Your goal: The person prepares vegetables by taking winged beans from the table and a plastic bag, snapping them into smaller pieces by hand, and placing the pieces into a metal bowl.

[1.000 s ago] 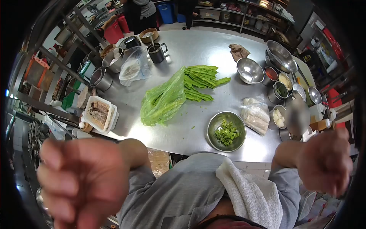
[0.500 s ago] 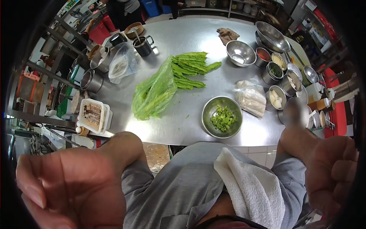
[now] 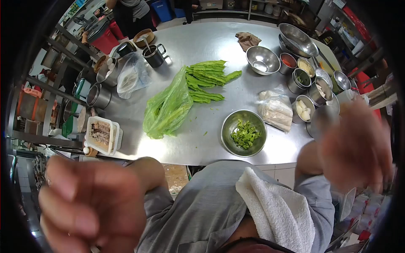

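Observation:
My left hand (image 3: 93, 206) is raised close to the camera at the lower left, slightly blurred. Its fingers are loosely curled with gaps between them, and nothing shows in the palm. On the right, my right hand (image 3: 356, 147) is lifted in front of the containers, its fingers smeared by motion. Between them on the steel table (image 3: 190, 145) stands a steel bowl (image 3: 227, 144) with chopped green leaves (image 3: 245, 134). Long green leaves (image 3: 209, 76) stick out of a green-tinted plastic bag (image 3: 168, 107). Neither hand touches these.
A bag of pale food (image 3: 275, 110), an empty steel bowl (image 3: 263, 60) and several steel ingredient containers (image 3: 303, 109) line the right side. To the left are a white basket (image 3: 116, 139), a dark mug (image 3: 154, 56) and a clear bag (image 3: 131, 78). A person (image 3: 134, 12) stands beyond the table.
Both hands have turned and risen; the left has shifted inward with its fingers more curled, and the right has swung up across the containers. The view has tilted slightly; the table things stay put.

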Available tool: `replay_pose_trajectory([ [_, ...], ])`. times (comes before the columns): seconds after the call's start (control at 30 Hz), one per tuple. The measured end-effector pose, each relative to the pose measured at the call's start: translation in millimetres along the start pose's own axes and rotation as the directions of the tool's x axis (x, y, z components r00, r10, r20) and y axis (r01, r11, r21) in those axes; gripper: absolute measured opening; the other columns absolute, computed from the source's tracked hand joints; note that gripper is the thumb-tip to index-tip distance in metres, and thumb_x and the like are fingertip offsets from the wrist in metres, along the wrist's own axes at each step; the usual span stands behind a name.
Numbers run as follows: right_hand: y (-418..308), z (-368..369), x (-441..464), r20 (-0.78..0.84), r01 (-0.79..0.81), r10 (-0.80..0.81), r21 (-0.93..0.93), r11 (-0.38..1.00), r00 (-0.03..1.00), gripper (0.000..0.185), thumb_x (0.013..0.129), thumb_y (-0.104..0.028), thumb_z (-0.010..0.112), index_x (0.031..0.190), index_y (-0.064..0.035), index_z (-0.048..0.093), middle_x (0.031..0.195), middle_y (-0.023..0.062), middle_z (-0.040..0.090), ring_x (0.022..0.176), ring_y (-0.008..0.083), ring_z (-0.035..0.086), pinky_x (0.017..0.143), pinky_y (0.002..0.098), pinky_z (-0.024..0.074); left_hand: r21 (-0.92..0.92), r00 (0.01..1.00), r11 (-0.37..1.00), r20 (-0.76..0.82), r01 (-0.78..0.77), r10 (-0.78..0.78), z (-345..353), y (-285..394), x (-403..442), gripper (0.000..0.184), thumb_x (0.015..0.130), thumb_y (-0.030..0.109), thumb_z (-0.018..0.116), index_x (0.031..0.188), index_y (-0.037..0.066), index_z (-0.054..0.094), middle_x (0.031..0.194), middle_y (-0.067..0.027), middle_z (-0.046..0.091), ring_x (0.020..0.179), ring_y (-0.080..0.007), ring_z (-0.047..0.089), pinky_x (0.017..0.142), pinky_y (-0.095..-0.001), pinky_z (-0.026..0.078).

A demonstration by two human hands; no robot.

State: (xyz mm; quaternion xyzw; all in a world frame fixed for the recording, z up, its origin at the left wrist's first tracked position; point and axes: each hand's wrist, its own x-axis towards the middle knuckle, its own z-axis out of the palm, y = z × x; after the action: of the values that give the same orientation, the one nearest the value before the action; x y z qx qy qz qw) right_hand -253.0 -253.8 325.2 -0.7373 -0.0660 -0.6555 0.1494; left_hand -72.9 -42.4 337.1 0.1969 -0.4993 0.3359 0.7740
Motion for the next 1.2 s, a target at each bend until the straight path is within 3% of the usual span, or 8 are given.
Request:
replay_pose_trajectory([
  [0.03, 15.1, 17.7, -12.5, 0.095, -0.198, 0.197, -0.005, 0.980, 0.976, 0.023, 0.089, -0.006, 0.057, 0.111, -0.0039, 0.061, 0.087, 0.0057, 0.062, 0.079, 0.0113, 0.057, 0.068, 0.0259, 0.0473, -0.023, 0.971, 0.995, 0.221, 0.093, -0.086, -13.8, -5.8, -8.0, 0.026, 0.088, 0.036, 0.057, 0.103, 0.017, 0.062, 0.094, 0.0007, 0.056, 0.084, -0.0138, 0.051, 0.081, -0.0364, 0.033],
  [0.13, 78.9, 94.2, -88.5, 0.512, -0.729, 0.629, -0.008, 0.685, 0.585, 0.019, 0.088, -0.010, 0.059, 0.103, -0.0012, 0.064, 0.093, 0.0098, 0.062, 0.083, 0.0178, 0.059, 0.071, 0.0295, 0.0476, 0.209, 0.870, 0.909, 0.277, 0.360, -0.408, -24.5, -26.9, -59.9, 0.022, 0.080, 0.014, 0.062, 0.101, 0.008, 0.064, 0.091, -0.0051, 0.057, 0.080, -0.0171, 0.054, 0.077, -0.0338, 0.041],
  [0.27, 143.1, 149.7, -214.0, 0.762, -0.351, 0.645, -0.589, 0.728, 0.061, 0.030, 0.086, -0.023, 0.058, 0.108, -0.0024, 0.061, 0.107, 0.0195, 0.056, 0.101, 0.0333, 0.058, 0.083, 0.0457, 0.0472, 0.536, 0.407, 0.594, 0.434, 0.600, -0.803, -54.3, -46.9, -131.9, 0.027, 0.077, 0.002, 0.069, 0.104, 0.002, 0.064, 0.088, -0.0082, 0.060, 0.078, -0.0171, 0.059, 0.071, -0.0284, 0.047],
  [0.47, 173.0, 181.4, -267.2, 0.746, -0.191, 0.659, -0.663, 0.724, -0.094, 0.034, 0.085, -0.025, 0.061, 0.112, -0.0044, 0.061, 0.113, 0.0204, 0.055, 0.102, 0.0357, 0.057, 0.086, 0.0456, 0.0471, 0.737, 0.049, 0.313, 0.356, 0.599, -0.933, -87.3, -42.0, -204.4, 0.020, 0.082, 0.008, 0.067, 0.101, 0.002, 0.065, 0.090, -0.0096, 0.061, 0.079, -0.0187, 0.060, 0.072, -0.0290, 0.047],
  [0.63, 178.1, 172.6, -244.1, 0.793, -0.229, 0.601, -0.607, 0.761, -0.104, 0.029, 0.085, -0.023, 0.061, 0.106, -0.0033, 0.062, 0.107, 0.0192, 0.058, 0.099, 0.0363, 0.058, 0.084, 0.0456, 0.0474, 0.804, 0.020, 0.279, 0.316, 0.526, -0.949, -103.3, -48.4, -223.6, 0.025, 0.082, 0.010, 0.067, 0.106, 0.002, 0.063, 0.098, -0.0119, 0.059, 0.089, -0.0241, 0.059, 0.079, -0.0318, 0.047],
  [0.8, 143.8, 130.1, -171.0, 0.836, -0.263, 0.531, -0.485, 0.834, 0.142, 0.023, 0.084, -0.019, 0.060, 0.097, 0.0001, 0.062, 0.102, 0.0200, 0.059, 0.094, 0.0381, 0.060, 0.079, 0.0464, 0.0484, 0.848, 0.374, 0.511, 0.432, 0.141, -0.820, -75.8, -75.5, -206.4, 0.041, 0.082, 0.016, 0.067, 0.120, 0.006, 0.056, 0.120, -0.0119, 0.053, 0.111, -0.0316, 0.049, 0.098, -0.0426, 0.036],
  [0.93, 113.4, 107.3, -146.8, 0.877, -0.293, 0.424, -0.354, 0.888, 0.226, 0.020, 0.084, -0.016, 0.061, 0.095, 0.0002, 0.059, 0.096, 0.0185, 0.056, 0.090, 0.0378, 0.058, 0.076, 0.0459, 0.0477, 0.796, 0.417, 0.596, 0.580, -0.106, -0.700, -45.2, -95.0, -196.9, 0.043, 0.082, 0.019, 0.066, 0.121, 0.008, 0.055, 0.124, -0.0101, 0.052, 0.113, -0.0291, 0.049, 0.099, -0.0457, 0.034],
  [1.2, 87.3, 78.3, -180.9, 0.916, -0.472, 0.350, -0.225, 0.852, 0.197, 0.020, 0.089, -0.015, 0.054, 0.101, -0.0004, 0.058, 0.097, 0.0185, 0.055, 0.091, 0.0377, 0.058, 0.080, 0.0438, 0.0472, 0.762, 0.068, 0.595, 0.600, 0.255, -0.797, -50.9, -86.3, -227.3, 0.022, 0.085, 0.018, 0.063, 0.102, 0.004, 0.061, 0.092, -0.0119, 0.062, 0.091, -0.0333, 0.057, 0.080, -0.0411, 0.043],
])
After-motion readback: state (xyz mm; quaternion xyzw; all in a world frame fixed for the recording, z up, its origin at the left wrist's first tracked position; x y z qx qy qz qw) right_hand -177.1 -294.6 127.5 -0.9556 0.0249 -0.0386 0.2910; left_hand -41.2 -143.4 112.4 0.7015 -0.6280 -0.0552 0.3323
